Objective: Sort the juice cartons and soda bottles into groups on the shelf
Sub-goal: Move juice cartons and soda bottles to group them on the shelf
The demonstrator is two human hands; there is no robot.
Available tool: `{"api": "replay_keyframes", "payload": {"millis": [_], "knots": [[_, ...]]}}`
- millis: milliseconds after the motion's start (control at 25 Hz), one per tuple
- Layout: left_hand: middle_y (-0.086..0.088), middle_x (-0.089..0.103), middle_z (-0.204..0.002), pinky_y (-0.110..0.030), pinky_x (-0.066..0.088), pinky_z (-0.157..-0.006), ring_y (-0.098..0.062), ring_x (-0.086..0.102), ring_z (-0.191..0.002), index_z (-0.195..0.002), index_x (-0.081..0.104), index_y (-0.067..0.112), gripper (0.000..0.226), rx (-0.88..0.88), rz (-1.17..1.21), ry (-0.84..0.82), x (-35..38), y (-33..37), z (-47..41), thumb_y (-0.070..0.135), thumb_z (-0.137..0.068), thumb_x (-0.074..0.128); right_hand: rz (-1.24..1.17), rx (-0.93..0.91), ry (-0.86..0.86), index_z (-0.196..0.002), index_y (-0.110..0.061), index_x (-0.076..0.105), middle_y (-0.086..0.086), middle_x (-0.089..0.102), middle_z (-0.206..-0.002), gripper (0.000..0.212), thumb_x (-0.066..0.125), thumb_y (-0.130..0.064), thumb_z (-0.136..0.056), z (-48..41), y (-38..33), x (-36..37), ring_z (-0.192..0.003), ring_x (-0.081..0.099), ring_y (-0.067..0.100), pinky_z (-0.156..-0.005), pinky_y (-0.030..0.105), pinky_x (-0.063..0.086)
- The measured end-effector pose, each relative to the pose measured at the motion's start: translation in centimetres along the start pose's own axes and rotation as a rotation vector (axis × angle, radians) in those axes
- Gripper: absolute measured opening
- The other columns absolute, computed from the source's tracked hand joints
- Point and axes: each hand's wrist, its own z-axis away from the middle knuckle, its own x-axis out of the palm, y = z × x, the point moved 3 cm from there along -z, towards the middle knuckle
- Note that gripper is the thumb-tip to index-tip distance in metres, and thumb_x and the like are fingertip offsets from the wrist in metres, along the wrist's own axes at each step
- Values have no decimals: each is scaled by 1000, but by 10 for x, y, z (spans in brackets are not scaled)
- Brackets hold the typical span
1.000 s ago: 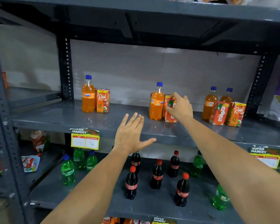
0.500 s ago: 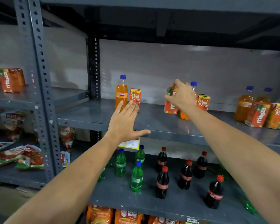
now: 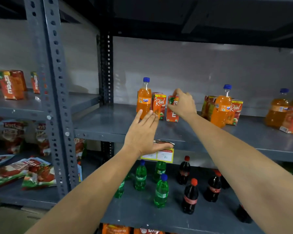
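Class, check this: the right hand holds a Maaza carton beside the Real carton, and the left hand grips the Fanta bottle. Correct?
Not quite. In the head view the left hand is open and grips nothing. The right hand holds the Maaza carton beside the Real carton and Fanta bottle.

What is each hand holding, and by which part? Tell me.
The right hand grips a red juice carton by its top, standing on the shelf. The left hand holds nothing.

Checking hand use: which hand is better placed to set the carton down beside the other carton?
Right. The right hand already grips the carton by the other carton; the left hand is open, empty.
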Motion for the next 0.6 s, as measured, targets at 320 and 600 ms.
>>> {"api": "replay_keyframes", "payload": {"millis": [320,600], "knots": [[-14,45,-145,-51,6,-118,-25,27,-142,-139,39,0,117,-40,66,14,3,-1,1,90,-70,9,142,-35,62,-118,-18,48,11,55,-120,49,59,-48,-81,-9,-12,1,-108,55,30,-80,41,47],[-13,56,-135,-50,6,-118,-27,37,-136,-130,51,1,115,-62,65,14,5,-3,1,90,-71,9,464,-221,-331,-134,-23,44,6,57,-132,51,57,-39,-87,-39,-39,17,-132,42,28,-109,69,2]]}}
